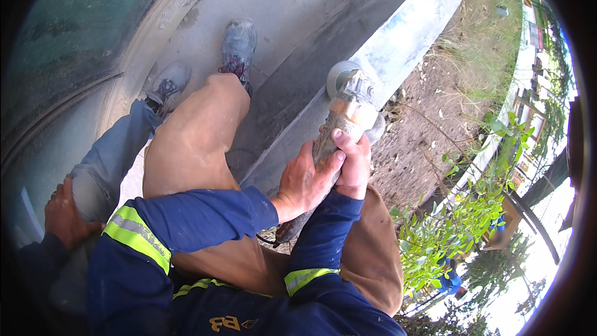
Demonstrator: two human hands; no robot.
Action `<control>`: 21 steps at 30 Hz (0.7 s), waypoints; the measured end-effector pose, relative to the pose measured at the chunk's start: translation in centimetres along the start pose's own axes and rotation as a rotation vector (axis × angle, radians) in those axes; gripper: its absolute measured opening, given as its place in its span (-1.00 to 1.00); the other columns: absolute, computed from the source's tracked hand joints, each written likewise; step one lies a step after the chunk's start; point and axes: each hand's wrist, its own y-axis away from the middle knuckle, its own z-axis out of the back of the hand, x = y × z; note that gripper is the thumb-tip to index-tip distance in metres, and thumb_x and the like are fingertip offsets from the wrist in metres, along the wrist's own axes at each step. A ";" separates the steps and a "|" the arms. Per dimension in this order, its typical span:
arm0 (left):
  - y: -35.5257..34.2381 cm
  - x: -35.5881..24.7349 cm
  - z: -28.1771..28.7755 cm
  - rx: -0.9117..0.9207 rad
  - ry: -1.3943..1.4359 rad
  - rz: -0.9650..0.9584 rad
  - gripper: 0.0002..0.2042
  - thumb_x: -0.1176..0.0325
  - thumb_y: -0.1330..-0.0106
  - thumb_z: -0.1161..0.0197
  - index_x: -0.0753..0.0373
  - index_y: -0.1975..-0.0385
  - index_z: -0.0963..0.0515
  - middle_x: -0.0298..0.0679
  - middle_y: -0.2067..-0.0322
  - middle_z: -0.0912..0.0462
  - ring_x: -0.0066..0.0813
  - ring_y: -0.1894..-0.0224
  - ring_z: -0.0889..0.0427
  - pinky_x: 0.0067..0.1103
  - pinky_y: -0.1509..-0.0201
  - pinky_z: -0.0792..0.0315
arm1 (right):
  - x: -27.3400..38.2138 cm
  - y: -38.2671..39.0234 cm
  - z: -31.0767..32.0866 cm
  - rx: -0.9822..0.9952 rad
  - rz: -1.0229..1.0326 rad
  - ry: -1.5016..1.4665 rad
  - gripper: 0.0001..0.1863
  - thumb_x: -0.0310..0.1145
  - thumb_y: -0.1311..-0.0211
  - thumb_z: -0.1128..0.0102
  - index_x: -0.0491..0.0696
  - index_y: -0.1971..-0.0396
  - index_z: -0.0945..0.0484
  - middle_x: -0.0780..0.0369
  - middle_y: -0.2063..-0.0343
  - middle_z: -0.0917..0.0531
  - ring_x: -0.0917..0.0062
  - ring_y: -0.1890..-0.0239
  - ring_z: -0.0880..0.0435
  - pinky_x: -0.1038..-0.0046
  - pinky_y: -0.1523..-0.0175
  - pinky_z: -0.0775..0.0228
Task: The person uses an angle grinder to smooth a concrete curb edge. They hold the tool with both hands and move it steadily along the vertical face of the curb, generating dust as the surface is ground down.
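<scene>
Both my hands grip a dusty angle grinder (341,123) slanting over a low concrete wall (404,34). My left hand (306,180) is closed round the middle of its body. My right hand (353,160) is closed just ahead of it, nearer the metal gear head, with the thumb on top. The pale round disc (339,76) at the far end lies at the wall's smooth grey top; whether it touches cannot be told. The rear of the grinder passes below my left wrist, where a dark cord (267,241) shows.
My tan-trousered legs straddle the wall, a dusty shoe (239,43) on the concrete floor at left. Close on the left, another person's hand (65,214) rests on a grey-blue trouser leg beside a dark glass pane (87,18). A leafy shrub (441,236) and bare soil (429,143) lie right.
</scene>
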 end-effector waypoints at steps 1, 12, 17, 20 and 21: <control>-0.1 0.1 0.0 -0.004 -0.004 -0.016 -0.21 -0.35 -0.38 -0.12 0.38 -0.18 -0.41 0.16 0.18 -0.72 0.16 0.06 -0.71 -0.18 -0.01 -0.54 | -0.1 -0.1 0.0 -0.001 -0.006 0.003 -0.39 -0.32 -0.13 -0.38 -0.29 -0.15 -0.45 0.03 0.19 -0.70 0.31 0.27 -0.74 0.29 0.11 -0.64; -1.4 0.1 0.0 -0.011 -0.052 -0.087 -0.25 -0.25 -0.41 -0.13 0.37 -0.26 -0.35 0.24 0.21 -0.71 0.25 0.10 -0.72 -0.12 0.01 -0.56 | -0.2 -1.1 0.1 0.013 -0.007 -0.057 -0.40 -0.27 -0.17 -0.39 -0.30 -0.13 -0.46 0.04 0.21 -0.70 0.32 0.27 -0.74 0.31 0.14 -0.65; -1.8 -0.4 0.2 -0.021 -0.042 -0.118 -0.27 -0.21 -0.42 -0.15 0.36 -0.28 -0.35 0.23 0.20 -0.72 0.24 0.10 -0.72 -0.14 0.00 -0.57 | -0.1 -1.8 0.0 0.013 0.015 -0.052 -0.42 -0.27 -0.17 -0.38 -0.29 -0.12 -0.47 0.04 0.22 -0.70 0.33 0.28 -0.74 0.32 0.15 -0.65; -2.2 -0.5 0.2 -0.023 -0.029 -0.119 -0.27 -0.21 -0.41 -0.16 0.36 -0.28 -0.36 0.22 0.19 -0.72 0.23 0.08 -0.72 -0.15 -0.01 -0.57 | 0.0 -2.0 -0.2 0.005 0.016 -0.058 -0.43 -0.28 -0.18 -0.37 -0.29 -0.11 -0.47 0.04 0.22 -0.70 0.33 0.28 -0.74 0.32 0.15 -0.64; -2.3 -0.5 0.2 -0.022 -0.022 -0.122 -0.27 -0.21 -0.41 -0.16 0.36 -0.28 -0.37 0.21 0.19 -0.72 0.22 0.08 -0.72 -0.15 -0.01 -0.57 | 0.0 -2.2 -0.2 -0.001 0.018 -0.057 -0.43 -0.28 -0.18 -0.37 -0.29 -0.12 -0.47 0.04 0.22 -0.70 0.33 0.29 -0.74 0.32 0.16 -0.64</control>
